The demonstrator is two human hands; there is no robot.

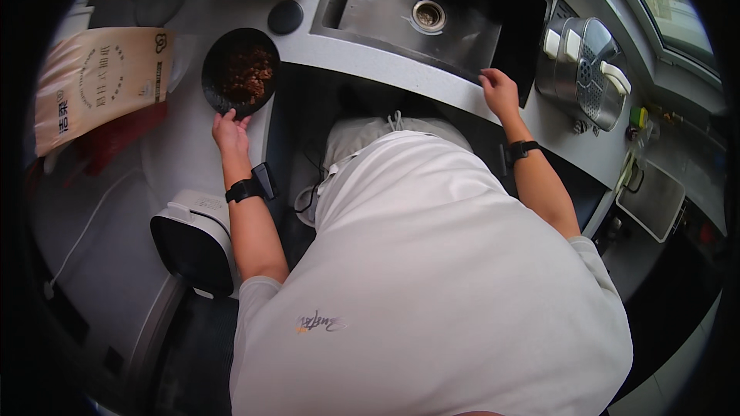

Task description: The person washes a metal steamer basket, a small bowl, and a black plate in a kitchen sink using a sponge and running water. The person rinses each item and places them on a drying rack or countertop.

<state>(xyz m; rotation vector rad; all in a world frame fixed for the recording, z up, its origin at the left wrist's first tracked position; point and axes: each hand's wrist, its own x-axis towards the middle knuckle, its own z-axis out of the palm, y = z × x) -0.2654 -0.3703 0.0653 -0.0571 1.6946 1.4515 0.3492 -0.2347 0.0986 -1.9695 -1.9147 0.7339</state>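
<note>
My left hand (230,130) is at the near rim of a dark round plate (211,78), with the thumb over the edge and other fingers seemingly beneath it. Brown chopped food (248,75) lies on the plate. The plate is over the left counter, by its inner edge; whether it rests there cannot be told. Beside the front rim of the stainless steel sink (399,23), my right hand (500,92) hovers with loosely curled fingers. Nothing shows in it, though its palm side is partly hidden. Each wrist wears a black strap.
A round black disc (285,17) sits between plate and sink. Paper-towel packaging (104,81) and a red bag (121,136) lie at left. Below them stands a white-and-black bin-like appliance (193,248). A metal steamer pot (584,72) stands right of the sink.
</note>
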